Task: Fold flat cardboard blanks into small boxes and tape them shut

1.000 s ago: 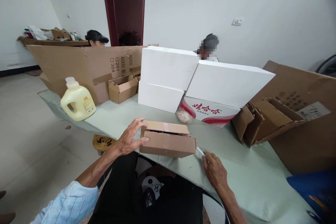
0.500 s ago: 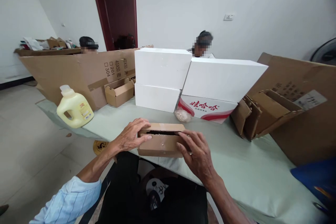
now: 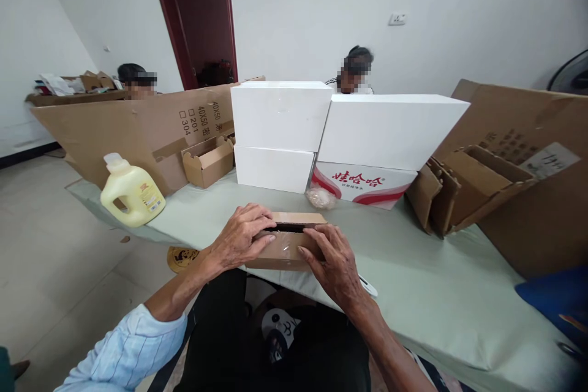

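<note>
A small brown cardboard box (image 3: 285, 249) lies on the cloth-covered table in front of me, with a dark slit open along its top and clear tape on its near side. My left hand (image 3: 243, 236) grips the box's left end, fingers over the slit and thumb on the near flap. At the right end, my right hand (image 3: 333, 260) has its fingertips at the slit's edge and its thumb on the near side. What is inside the box is too dark to make out. A slim white object (image 3: 368, 286) pokes out beside my right wrist, partly hidden.
White boxes (image 3: 278, 116) are stacked behind, with a crumpled ball of clear tape (image 3: 321, 198) before them. A yellow jug (image 3: 133, 191) and a small open carton (image 3: 209, 162) stand left. Folded cardboard (image 3: 478, 190) leans right. Two people sit beyond.
Both hands have slid inward along the slit, closer together. The white object by my right wrist has come into view. My view has shifted slightly.
</note>
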`<state>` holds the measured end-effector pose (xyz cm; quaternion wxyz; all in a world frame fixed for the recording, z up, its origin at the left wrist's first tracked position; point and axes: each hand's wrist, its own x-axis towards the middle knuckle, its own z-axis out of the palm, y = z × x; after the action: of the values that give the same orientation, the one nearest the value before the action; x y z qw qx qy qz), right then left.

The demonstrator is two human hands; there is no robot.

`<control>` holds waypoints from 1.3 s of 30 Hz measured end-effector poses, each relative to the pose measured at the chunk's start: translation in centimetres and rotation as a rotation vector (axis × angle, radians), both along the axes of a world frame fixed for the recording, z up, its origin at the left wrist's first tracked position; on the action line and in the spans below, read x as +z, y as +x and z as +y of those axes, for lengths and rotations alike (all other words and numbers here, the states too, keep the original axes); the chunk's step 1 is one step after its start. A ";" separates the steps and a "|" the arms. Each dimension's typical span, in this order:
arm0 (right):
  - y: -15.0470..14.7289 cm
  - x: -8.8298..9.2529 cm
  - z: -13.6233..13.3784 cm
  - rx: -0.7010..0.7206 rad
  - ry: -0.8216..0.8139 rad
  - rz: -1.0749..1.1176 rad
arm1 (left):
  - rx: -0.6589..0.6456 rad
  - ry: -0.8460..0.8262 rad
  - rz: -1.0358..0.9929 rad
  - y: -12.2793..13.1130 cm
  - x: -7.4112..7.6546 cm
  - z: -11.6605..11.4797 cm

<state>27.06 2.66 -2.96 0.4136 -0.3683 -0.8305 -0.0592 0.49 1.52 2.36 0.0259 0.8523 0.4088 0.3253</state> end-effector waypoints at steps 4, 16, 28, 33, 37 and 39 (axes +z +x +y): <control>-0.1 0.0 -0.1 -0.010 0.001 -0.012 | -0.002 -0.019 0.037 1.2 0.1 0.3; -0.3 0.0 -0.4 0.012 0.042 0.003 | 0.056 -0.005 -0.011 3.5 -0.6 0.4; -0.4 -0.6 -0.2 -0.018 0.054 0.050 | 0.004 0.146 0.026 3.7 -0.7 -0.2; -0.5 -0.9 0.0 -0.046 0.046 0.031 | -0.052 0.071 -0.031 3.3 -0.5 -0.5; -0.5 -0.9 0.2 -0.051 0.025 0.006 | -0.088 0.020 -0.060 3.0 -0.1 -0.9; -0.4 -0.9 0.2 -0.056 0.018 0.003 | -0.127 -0.010 -0.065 2.8 0.3 -1.3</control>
<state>26.63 2.83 -3.82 0.4164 -0.3877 -0.8187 -0.0779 3.34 0.24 2.61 0.0640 0.8653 0.3544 0.3487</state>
